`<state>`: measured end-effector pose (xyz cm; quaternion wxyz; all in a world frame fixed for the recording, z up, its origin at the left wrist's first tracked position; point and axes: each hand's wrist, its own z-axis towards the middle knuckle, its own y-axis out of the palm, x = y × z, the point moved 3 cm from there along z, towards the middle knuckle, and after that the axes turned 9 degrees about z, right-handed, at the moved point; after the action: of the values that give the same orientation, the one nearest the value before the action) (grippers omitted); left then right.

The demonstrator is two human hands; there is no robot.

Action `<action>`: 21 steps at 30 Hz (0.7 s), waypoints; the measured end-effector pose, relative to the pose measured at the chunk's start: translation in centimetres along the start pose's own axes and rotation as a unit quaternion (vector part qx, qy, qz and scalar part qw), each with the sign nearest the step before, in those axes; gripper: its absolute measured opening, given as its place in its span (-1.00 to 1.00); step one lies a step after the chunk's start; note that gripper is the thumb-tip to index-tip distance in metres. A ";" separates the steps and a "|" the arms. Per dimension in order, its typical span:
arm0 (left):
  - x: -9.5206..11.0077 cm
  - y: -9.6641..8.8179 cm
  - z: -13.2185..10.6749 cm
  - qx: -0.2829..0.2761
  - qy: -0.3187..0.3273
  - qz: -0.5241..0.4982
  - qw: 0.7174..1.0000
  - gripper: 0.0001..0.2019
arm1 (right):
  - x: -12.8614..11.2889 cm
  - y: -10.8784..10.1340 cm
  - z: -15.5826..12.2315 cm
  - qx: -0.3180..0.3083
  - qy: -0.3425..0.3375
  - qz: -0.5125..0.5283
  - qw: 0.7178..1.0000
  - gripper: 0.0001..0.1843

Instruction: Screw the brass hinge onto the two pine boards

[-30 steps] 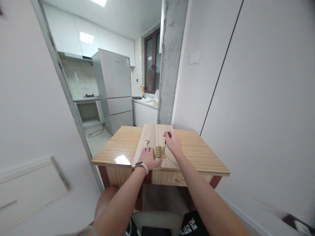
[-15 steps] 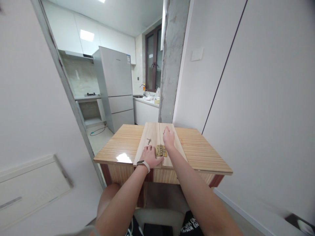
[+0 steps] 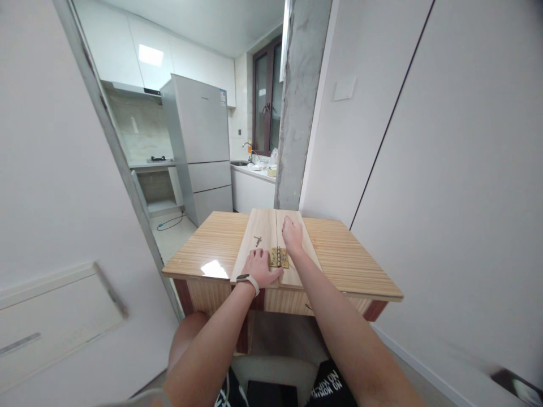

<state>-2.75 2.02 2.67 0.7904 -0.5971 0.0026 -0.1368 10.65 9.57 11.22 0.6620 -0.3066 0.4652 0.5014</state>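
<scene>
Person seated at a wooden counter (image 3: 348, 260). Two pale boards (image 3: 266, 237) lie side by side on it, edges touching, and a brass hinge (image 3: 278, 258) straddles the seam near the front. Left hand (image 3: 261, 268) lies flat and open on the left board, fingertips touching the hinge's left leaf, pinning it. Right hand (image 3: 292, 234) is curled closed on the right board just behind the hinge; cannot tell what it grips, if anything. Loose screws (image 3: 257, 241) sit on the left board, just beyond the left hand. Probably fixing the hinge: best to keep the knuckle on the seam, left hand pressing down firmly, boards butted tight.
</scene>
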 end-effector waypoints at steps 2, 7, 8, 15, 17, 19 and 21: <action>0.0 0.1 0.1 -0.006 -0.005 0.000 1.000 -0.27 | 0.1 0.1 0.2 -0.054 0.022 0.033 0.998 -0.52; -0.1 0.2 0.1 -0.005 -0.005 -0.003 1.000 -0.29 | -0.3 0.1 -0.1 -0.213 0.060 0.069 0.973 -0.45; -0.1 0.2 0.1 -0.003 -0.004 -0.004 1.000 -0.29 | -0.4 0.0 -0.1 -0.213 0.055 0.066 0.973 -0.44; 0.0 0.2 0.0 0.013 0.000 -0.008 1.000 -0.30 | -0.3 -0.3 0.2 -0.022 -0.011 -0.009 1.000 -0.43; 0.0 0.0 0.0 0.009 -0.001 -0.004 1.000 -0.29 | -0.1 -0.3 0.2 0.058 -0.007 -0.020 0.998 -0.42; 0.1 -0.1 -0.1 0.004 -0.002 -0.002 1.000 -0.29 | 0.1 -0.4 0.2 0.103 0.002 -0.026 0.994 -0.42; 0.1 -0.2 -0.1 0.000 -0.003 -0.003 1.000 -0.29 | 0.2 -0.4 0.3 0.115 0.001 -0.024 0.993 -0.42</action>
<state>-2.69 1.89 2.86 0.7900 -0.5975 -0.0015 -0.1375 11.17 9.77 11.14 0.7042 -0.2404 0.5129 0.4280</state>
